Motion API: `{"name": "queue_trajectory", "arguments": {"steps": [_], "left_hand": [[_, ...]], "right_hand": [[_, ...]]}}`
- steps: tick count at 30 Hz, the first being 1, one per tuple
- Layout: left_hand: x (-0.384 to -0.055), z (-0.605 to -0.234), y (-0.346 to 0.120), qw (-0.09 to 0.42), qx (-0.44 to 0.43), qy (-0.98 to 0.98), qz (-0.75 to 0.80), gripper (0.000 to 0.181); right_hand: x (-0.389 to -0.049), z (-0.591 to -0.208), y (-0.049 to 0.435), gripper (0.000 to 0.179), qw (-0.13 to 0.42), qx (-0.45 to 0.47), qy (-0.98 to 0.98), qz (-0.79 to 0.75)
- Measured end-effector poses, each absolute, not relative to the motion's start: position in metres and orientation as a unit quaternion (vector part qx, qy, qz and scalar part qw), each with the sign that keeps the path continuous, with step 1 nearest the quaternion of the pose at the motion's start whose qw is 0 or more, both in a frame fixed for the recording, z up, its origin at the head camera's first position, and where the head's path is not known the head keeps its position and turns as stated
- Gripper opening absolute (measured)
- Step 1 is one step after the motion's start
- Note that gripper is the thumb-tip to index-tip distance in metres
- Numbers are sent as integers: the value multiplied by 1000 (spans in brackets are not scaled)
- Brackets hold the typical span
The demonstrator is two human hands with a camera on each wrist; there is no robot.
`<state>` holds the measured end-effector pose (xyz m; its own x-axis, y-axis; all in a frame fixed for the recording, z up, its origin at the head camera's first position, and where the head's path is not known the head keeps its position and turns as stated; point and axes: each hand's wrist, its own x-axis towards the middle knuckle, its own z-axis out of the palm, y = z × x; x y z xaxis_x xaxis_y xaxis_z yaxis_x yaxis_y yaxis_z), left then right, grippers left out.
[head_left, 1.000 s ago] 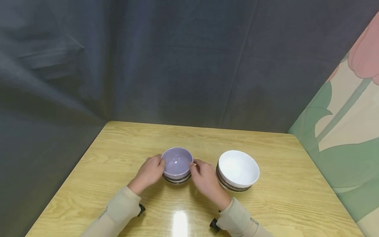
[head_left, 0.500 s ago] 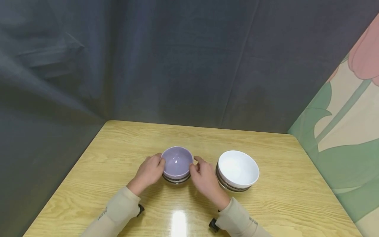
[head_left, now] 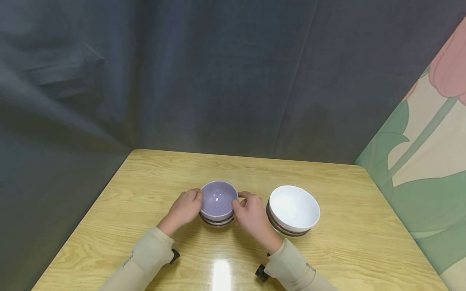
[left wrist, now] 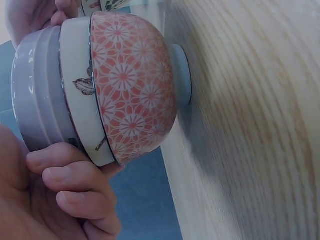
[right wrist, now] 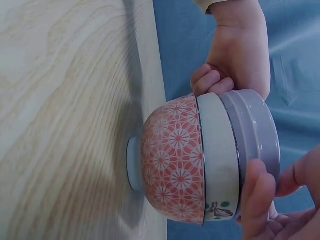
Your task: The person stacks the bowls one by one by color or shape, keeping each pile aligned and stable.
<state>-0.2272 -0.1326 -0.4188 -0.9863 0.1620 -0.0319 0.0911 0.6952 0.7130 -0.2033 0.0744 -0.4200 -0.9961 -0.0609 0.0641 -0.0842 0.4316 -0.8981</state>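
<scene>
A small stack of bowls stands upright at the middle of the table, a plain purple bowl nested on top. Below it the wrist views show a cream bowl with a leaf motif and a red bowl with white flowers. My left hand grips the purple bowl's left side, thumb at the rim and curled fingers against the outer wall. On the opposite side my right hand pinches the same bowl near its rim with thumb and index finger. The red bowl's pale foot rests on the table.
A larger white bowl sits on another stack of darker-rimmed bowls to the right, near my right hand. The wooden table ends at dark curtains behind and left. A flower-patterned panel borders the right side.
The purple bowl has shifted very slightly to the right on its stack. Both hands stay at its sides, and the white bowl stands where it was.
</scene>
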Motion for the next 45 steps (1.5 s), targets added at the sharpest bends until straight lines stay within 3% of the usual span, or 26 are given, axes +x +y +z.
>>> {"name": "queue_trajectory", "arguments": {"steps": [11,25,45], "left_hand": [[-229,-417,-133,58,67,915,393,45],[-230,-422,-133,53,70,911,403,47],[-227,-430,-134,1,71,914,400,42]], "right_hand": [[-203,-419,76,39,-5,30,-838,545],[-203,-422,79,39,-71,36,-855,513],[-204,-425,79,36,-19,55,-867,495]]}}
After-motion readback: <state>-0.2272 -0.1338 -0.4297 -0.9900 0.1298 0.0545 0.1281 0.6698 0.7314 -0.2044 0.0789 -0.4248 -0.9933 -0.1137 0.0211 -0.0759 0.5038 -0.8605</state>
